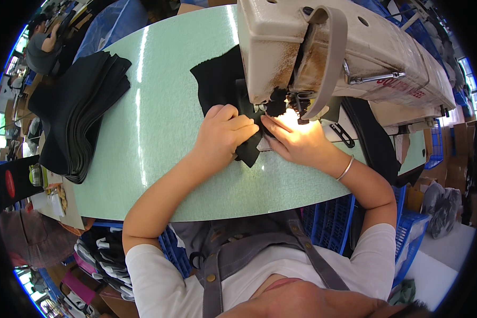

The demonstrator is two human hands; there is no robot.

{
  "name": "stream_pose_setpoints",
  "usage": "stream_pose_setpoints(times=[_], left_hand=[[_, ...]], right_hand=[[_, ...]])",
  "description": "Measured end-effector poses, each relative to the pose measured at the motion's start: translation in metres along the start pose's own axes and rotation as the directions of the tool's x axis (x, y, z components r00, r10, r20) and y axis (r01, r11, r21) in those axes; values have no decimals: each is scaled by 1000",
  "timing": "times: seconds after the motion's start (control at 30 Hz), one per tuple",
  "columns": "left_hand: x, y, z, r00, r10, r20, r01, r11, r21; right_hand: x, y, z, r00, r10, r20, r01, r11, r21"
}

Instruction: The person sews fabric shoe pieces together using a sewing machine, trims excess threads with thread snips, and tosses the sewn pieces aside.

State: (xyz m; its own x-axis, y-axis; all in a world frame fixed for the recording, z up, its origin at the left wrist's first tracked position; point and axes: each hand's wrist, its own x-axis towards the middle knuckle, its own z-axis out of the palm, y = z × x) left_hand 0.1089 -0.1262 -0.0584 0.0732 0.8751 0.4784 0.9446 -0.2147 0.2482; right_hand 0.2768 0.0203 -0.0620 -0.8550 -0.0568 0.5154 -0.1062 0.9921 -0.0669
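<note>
A piece of black fabric (217,79) lies on the pale green table under the head of a beige sewing machine (281,47). My left hand (225,132) grips the fabric's edge just left of the needle area, its fingers curled and pinched. Close by on the right, my right hand (297,140) rests with its fingers extended on the work beneath the machine's bright lamp. The fingertips of both hands nearly meet. Glare and the machine head hide the needle and the exact stitching spot.
A thick stack of black fabric pieces (79,111) hangs over the table's left edge. Small black scissors (342,135) lie right of the machine's needle area. A long black strip (373,138) drapes off to the right. Blue crates (328,222) stand below the table (169,106). Another person (42,47) is at far left.
</note>
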Motion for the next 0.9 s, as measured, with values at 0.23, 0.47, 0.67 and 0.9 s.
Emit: stream_pose_setpoints(times=[0.23, 0.47, 0.67, 0.9], left_hand=[[-1, 1, 2, 991, 116, -66, -115, 993, 28], [0, -4, 0, 996, 83, -30, -85, 995, -47], [2, -10, 1, 997, 74, -18, -74, 997, -18], [-3, -6, -1, 980, 200, 20, -200, 980, -15]], right_hand=[[-4, -2, 2, 999, 33, 32, -33, 999, -23], [3, -3, 1, 1000, -9, -29, 8, 999, -32], [-1, 6, 2, 1000, -8, 29, 11, 994, -104], [-7, -4, -2, 999, 1, 36, 0, 1000, -24]])
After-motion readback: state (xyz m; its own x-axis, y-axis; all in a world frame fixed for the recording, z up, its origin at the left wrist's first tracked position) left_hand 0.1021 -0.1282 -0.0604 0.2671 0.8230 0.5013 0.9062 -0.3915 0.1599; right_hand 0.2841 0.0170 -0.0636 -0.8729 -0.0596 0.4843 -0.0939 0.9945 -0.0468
